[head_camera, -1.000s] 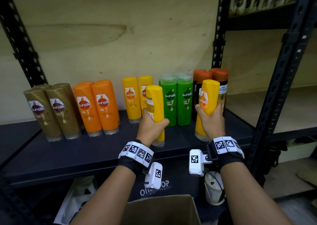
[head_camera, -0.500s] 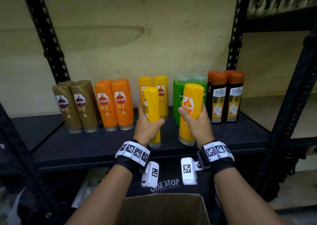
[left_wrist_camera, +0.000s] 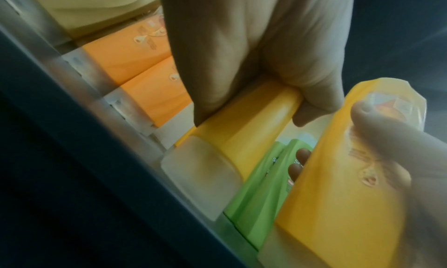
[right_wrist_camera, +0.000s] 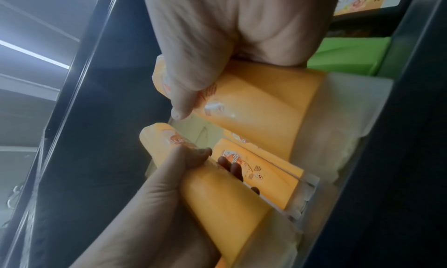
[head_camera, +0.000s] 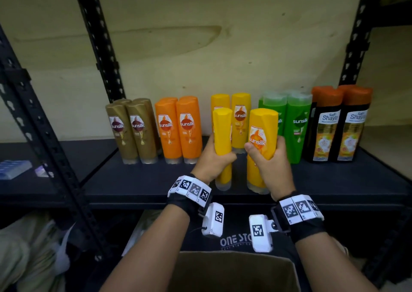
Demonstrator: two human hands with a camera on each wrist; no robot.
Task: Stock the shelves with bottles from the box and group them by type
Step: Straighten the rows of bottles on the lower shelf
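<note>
My left hand (head_camera: 210, 163) grips a yellow Sunsilk bottle (head_camera: 221, 133), held upright with its clear cap down at the black shelf (head_camera: 138, 184). It stands just in front of the two yellow bottles (head_camera: 241, 118) at the back. My right hand (head_camera: 270, 167) grips a second yellow bottle (head_camera: 262, 131) upright beside it, partly in front of the green bottles (head_camera: 297, 122). In the left wrist view my fingers (left_wrist_camera: 254, 52) wrap the yellow bottle (left_wrist_camera: 251, 123). In the right wrist view my right hand (right_wrist_camera: 217, 42) wraps its bottle (right_wrist_camera: 263, 103).
Brown bottles (head_camera: 131, 129) and orange bottles (head_camera: 178, 127) stand in pairs at the left, black Shayla bottles (head_camera: 338, 124) at the right. A black upright post (head_camera: 44, 135) crosses the left. An open cardboard box (head_camera: 234, 269) sits below my wrists.
Both hands have carried their yellow bottles leftward along the shelf, from in front of the green and black bottles to in front of the yellow pair. The view has shifted too.
</note>
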